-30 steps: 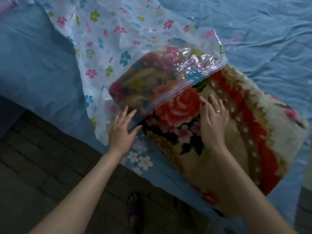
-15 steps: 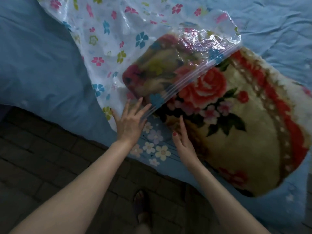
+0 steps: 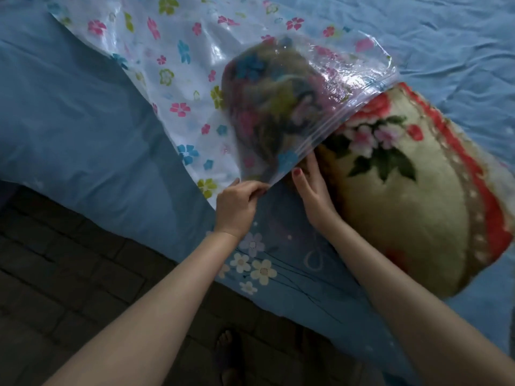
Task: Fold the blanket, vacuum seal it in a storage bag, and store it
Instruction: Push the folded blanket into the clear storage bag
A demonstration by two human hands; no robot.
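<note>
A folded cream blanket (image 3: 412, 207) with red roses and a red border lies on the bed, its far-left end inside the clear storage bag (image 3: 172, 87) printed with small coloured flowers. The bag's zip mouth crosses the blanket diagonally. My left hand (image 3: 237, 207) pinches the near corner of the bag's mouth. My right hand (image 3: 312, 188) lies with straight fingers against the blanket's near-left edge, fingertips just under the bag's opening. Most of the blanket sticks out to the right.
The bed (image 3: 72, 129) is covered with a light blue sheet with white flowers printed near its front edge. Dark brick floor (image 3: 64, 274) lies below the bed edge, and a foot (image 3: 227, 346) shows on it between my arms.
My left hand went from lying flat on the bag to pinching its mouth corner. My right hand slid left off the blanket's top to its near edge at the opening. More blanket is inside.
</note>
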